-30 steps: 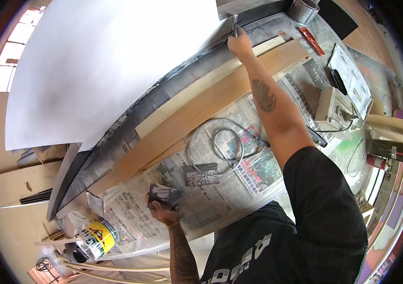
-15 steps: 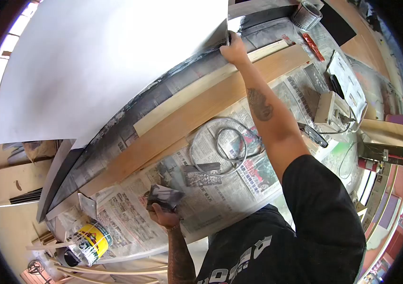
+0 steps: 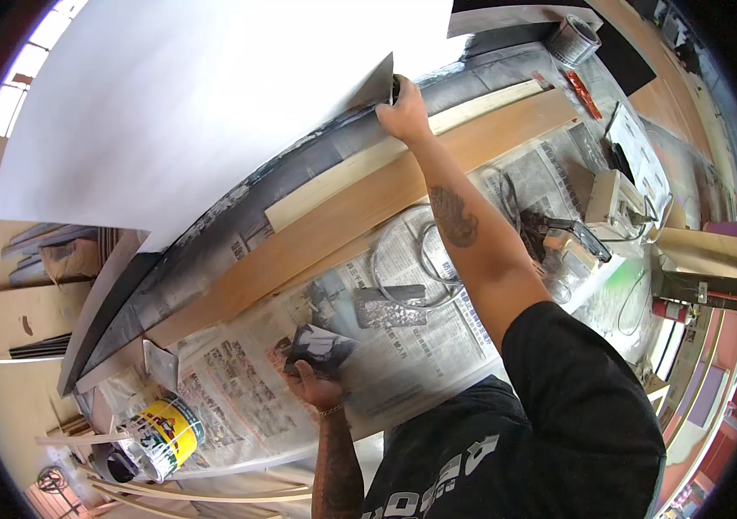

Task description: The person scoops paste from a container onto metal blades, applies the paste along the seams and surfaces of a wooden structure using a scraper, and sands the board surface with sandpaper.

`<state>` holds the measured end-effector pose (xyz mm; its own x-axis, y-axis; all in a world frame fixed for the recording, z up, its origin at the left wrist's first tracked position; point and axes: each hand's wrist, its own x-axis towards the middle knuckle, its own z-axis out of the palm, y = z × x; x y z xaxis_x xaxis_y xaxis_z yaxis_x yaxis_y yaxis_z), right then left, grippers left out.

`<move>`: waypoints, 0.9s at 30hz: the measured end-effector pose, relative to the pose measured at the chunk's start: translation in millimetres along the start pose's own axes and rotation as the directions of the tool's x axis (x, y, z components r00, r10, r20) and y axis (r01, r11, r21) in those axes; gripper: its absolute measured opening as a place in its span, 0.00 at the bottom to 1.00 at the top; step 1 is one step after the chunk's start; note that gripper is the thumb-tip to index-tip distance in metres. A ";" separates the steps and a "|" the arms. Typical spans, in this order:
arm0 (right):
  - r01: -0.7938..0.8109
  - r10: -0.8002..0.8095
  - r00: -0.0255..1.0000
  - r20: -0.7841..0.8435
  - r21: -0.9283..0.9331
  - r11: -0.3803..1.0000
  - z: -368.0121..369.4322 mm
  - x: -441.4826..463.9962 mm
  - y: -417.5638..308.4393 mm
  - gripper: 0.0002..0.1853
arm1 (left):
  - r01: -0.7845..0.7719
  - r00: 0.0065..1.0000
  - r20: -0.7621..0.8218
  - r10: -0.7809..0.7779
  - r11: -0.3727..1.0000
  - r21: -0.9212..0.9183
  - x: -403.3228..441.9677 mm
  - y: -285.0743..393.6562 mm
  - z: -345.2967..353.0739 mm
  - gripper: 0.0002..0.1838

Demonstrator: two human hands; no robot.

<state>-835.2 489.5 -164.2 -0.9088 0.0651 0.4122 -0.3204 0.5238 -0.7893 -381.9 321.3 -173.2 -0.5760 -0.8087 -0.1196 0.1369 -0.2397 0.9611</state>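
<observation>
Left hand [image 3: 318, 391] low over newspaper [image 3: 247, 372], close to the body. Thumb lies over the near edge of a dark plate [image 3: 325, 348]; grip closed on it, fingers beneath out of sight. Plate carries a pale grey patch: smear or sheen, cannot tell. Little change here over the last second; plate remains just left of the patchy strip [image 3: 390, 307].

Mid-table: the right forearm crosses the brown plank [image 3: 368, 212] and pale plank [image 3: 386, 160], and covers part of the cable [image 3: 374, 264].

Farther out: right hand [image 3: 406, 112] closed on a thin grey blade [image 3: 377, 84], fingers bunched, handle mostly masked by them. Blade stands at the near edge of the white panel [image 3: 213, 112], above the dark band [image 3: 321, 156]. Main change: the hand has come leftward along that edge, away from the roll [image 3: 574, 39], and the blade's face shows broader. My reading: a pass along the edge is under way, plate kept handy.

Hard to make out: whether the blade presses the panel or only hovers; any material on its lip. Panel washed out by glare, its top cut off by the frame. Dark tool [image 3: 592, 242] beside the box [image 3: 612, 203] unclear.
</observation>
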 end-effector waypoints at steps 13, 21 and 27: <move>-0.068 0.069 0.998 -0.009 0.059 0.996 74.5 -63.4 -90.1 0.33 | -0.015 1.000 0.008 0.015 0.998 -0.059 -6.5 34.1 27.3 0.16; -0.166 0.159 0.986 0.048 0.202 0.965 113.4 -98.0 -146.2 0.31 | -0.084 0.996 0.018 0.083 0.995 0.058 4.8 5.7 0.7 0.17; -0.121 -0.210 0.843 0.495 0.557 0.822 -23.5 -154.3 -199.1 0.24 | 0.201 0.979 0.021 -0.202 0.949 -0.243 0.9 60.7 17.1 0.20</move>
<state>-624.9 395.1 -59.9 -0.8311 -0.4754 0.2886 -0.3019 -0.0502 -0.9520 -387.9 315.1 -110.8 -0.6084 -0.7322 -0.3061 0.2101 -0.5205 0.8276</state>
